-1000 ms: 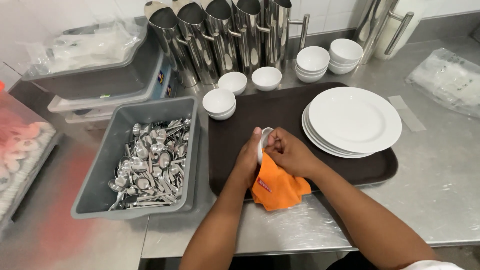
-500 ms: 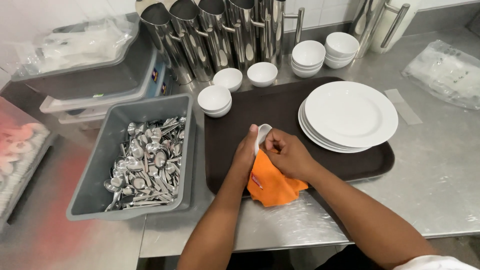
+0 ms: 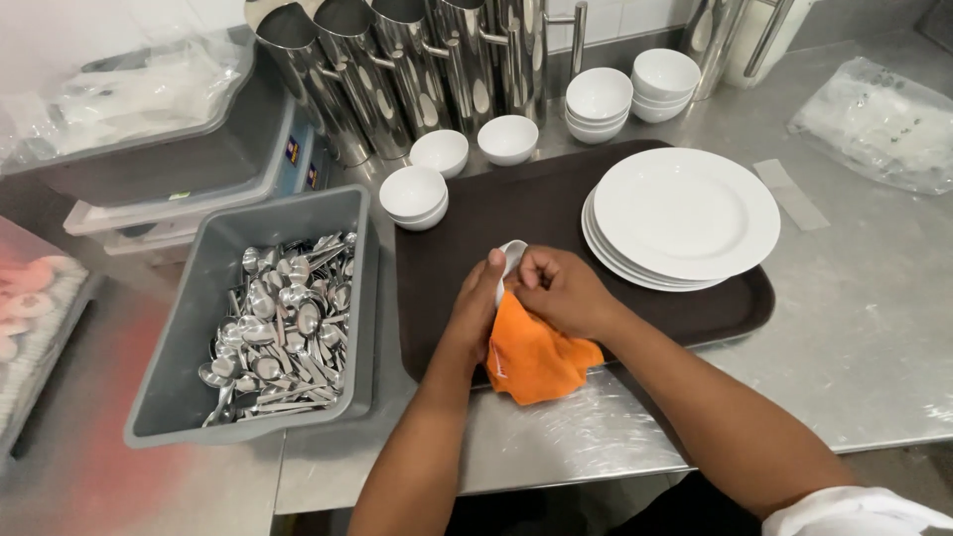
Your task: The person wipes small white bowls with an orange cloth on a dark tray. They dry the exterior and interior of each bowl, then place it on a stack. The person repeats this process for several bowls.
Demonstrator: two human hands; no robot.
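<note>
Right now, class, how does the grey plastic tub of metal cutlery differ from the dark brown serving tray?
The grey plastic tub is deep-walled and holds loose spoons; the dark brown serving tray is flat and carries white plates and small bowls. The tub sits left of the tray. Both rest on the steel counter.

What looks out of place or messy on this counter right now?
Nothing is spilled or broken. The spoons lie jumbled in the grey bin, unsorted. The stacked plates sit slightly offset on the brown tray. Both hands hold a small white piece with an orange cloth.

Five steel jugs (image 3: pixel 397 69), one tray (image 3: pixel 476 213)
</note>
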